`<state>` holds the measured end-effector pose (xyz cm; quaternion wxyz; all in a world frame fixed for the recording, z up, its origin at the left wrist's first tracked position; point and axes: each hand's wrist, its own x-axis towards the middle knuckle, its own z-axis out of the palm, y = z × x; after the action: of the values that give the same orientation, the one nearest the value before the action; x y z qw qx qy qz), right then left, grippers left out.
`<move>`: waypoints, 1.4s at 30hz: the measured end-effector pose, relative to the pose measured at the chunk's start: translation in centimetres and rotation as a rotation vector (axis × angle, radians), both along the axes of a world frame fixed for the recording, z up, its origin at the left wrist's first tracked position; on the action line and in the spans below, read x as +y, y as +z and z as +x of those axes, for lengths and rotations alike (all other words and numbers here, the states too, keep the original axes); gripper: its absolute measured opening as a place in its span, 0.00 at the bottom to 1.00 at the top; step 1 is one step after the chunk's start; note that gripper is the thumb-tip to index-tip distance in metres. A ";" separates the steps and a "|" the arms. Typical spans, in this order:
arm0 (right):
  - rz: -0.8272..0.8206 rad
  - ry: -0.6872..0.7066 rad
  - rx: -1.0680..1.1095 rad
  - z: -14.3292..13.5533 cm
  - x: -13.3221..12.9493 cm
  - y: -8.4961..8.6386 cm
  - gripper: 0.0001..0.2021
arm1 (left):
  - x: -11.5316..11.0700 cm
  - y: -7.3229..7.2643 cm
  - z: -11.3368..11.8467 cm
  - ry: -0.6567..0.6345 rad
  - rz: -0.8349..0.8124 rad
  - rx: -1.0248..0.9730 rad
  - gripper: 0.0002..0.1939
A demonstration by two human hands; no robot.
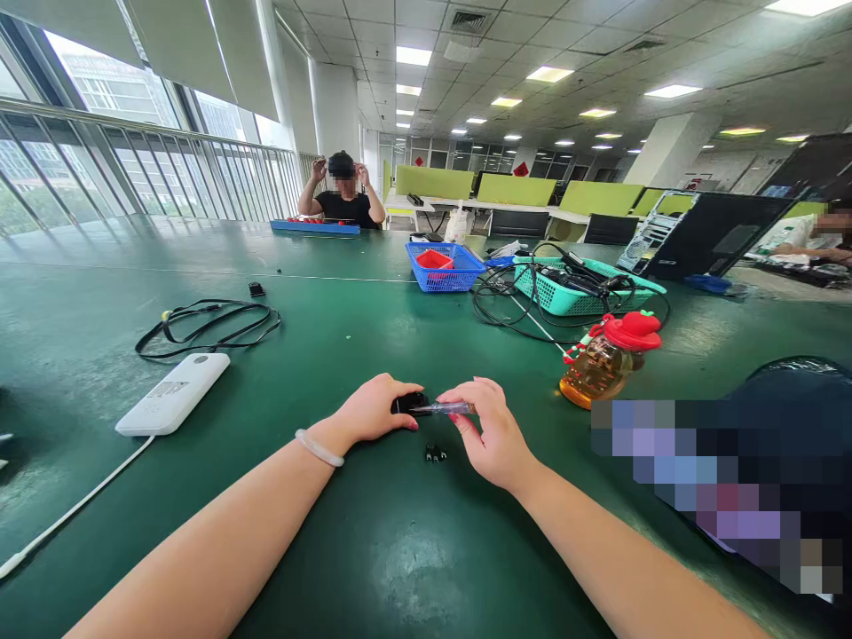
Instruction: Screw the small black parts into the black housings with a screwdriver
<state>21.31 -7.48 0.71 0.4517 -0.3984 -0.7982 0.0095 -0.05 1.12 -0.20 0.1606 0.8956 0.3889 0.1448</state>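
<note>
My left hand (378, 408) is closed around a small black object (411, 403) on the green table; its exact kind cannot be made out. In my right hand (491, 433) is a screwdriver (453, 408) with a clear handle, gripped between thumb and fingers. Its thin shaft points left and its tip reaches the black object. Just below, between the two hands, several tiny black pieces (435, 453) with metal bits lie on the table.
On the left lie a white power bank (174, 394) with a cable and a looped black cord (208, 327). Further back stand a blue basket (445, 277) and a teal basket (565, 300) of cables. A red-lidded bottle (603, 364) is at right. A person (346, 200) sits across.
</note>
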 end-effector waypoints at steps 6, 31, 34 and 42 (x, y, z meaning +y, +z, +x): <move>-0.014 -0.005 -0.119 -0.5 -0.2 -0.1 0.12 | 0.0 -0.1 0.0 0.001 -0.006 -0.008 0.31; -0.069 -0.243 0.103 0.7 1.6 -1.5 0.13 | -0.3 0.0 0.2 -0.025 0.035 -0.014 0.25; 0.052 -0.244 0.044 0.7 1.3 -1.1 0.15 | -0.3 0.0 0.2 -0.024 0.033 -0.015 0.25; 0.260 -0.167 -0.025 0.1 0.2 0.0 0.17 | -0.2 -0.2 0.2 -0.026 0.033 -0.017 0.25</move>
<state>21.43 -7.26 0.71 0.4889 -0.4017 -0.7622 -0.1366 0.16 0.96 -0.39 0.1507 0.9018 0.3736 0.1565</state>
